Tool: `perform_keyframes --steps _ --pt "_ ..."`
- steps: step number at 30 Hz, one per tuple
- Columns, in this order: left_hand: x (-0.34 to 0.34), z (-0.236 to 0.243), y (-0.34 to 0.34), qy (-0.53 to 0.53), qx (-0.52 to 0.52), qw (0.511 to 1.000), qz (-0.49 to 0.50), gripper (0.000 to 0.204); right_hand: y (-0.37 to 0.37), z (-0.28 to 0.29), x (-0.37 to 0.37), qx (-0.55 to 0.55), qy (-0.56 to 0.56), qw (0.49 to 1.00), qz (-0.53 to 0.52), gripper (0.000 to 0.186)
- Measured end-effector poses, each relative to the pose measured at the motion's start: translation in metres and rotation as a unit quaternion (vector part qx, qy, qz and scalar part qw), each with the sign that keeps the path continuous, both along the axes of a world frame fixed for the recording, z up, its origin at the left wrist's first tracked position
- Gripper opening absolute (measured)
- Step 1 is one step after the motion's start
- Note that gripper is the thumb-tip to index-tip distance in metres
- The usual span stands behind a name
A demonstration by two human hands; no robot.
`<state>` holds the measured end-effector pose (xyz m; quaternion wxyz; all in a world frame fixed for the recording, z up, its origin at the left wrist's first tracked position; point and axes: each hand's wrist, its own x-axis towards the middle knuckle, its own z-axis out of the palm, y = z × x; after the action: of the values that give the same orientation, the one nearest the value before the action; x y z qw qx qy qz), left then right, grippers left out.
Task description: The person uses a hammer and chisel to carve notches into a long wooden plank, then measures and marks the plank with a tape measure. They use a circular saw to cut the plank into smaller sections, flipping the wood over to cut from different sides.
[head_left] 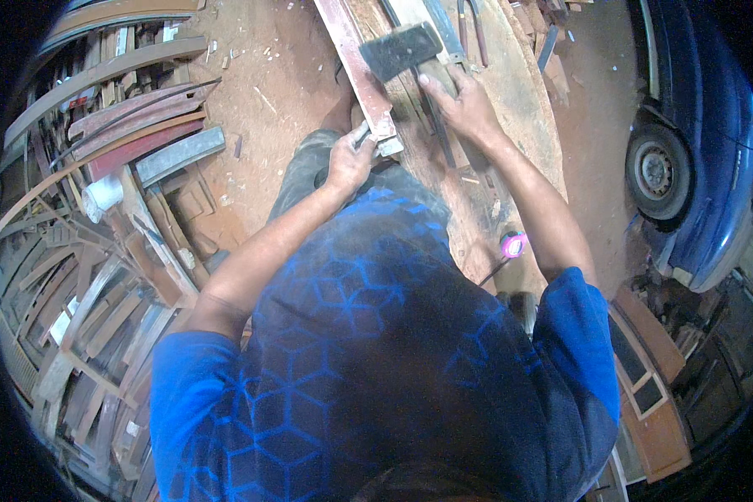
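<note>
dusty earth floor (255,142), scrap timber (155,125) heaped to my left, blue car (724,117) to my right. broad wooden slab (523,109) ahead as bench. left hand (351,161) closed round the near end of a reddish board (360,71), which runs away from me along the slab's left side; something grey at my thumb, too hidden to name. right hand (467,102) grasps a mallet (400,52), dark head over the board's right edge; contact, can't tell. near end is already notched and ragged, so i judge the job under way, not finished; how much remains, can't tell. pincers (480,42) lie unheld.
</note>
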<state>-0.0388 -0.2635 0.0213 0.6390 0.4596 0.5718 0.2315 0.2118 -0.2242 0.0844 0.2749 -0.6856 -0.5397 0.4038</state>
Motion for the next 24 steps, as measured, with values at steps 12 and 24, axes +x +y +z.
perform_keyframes --steps 12,24 --pt "0.004 0.029 0.006 -0.059 -0.079 0.995 0.002 0.041 -0.002 -0.017 0.011 -0.085 0.038 0.995 0.045 0.062" --pt "-0.003 0.012 0.009 0.113 0.022 0.993 0.015 0.034 -0.021 -0.03 0.02 -0.163 0.082 0.981 0.063 0.058"
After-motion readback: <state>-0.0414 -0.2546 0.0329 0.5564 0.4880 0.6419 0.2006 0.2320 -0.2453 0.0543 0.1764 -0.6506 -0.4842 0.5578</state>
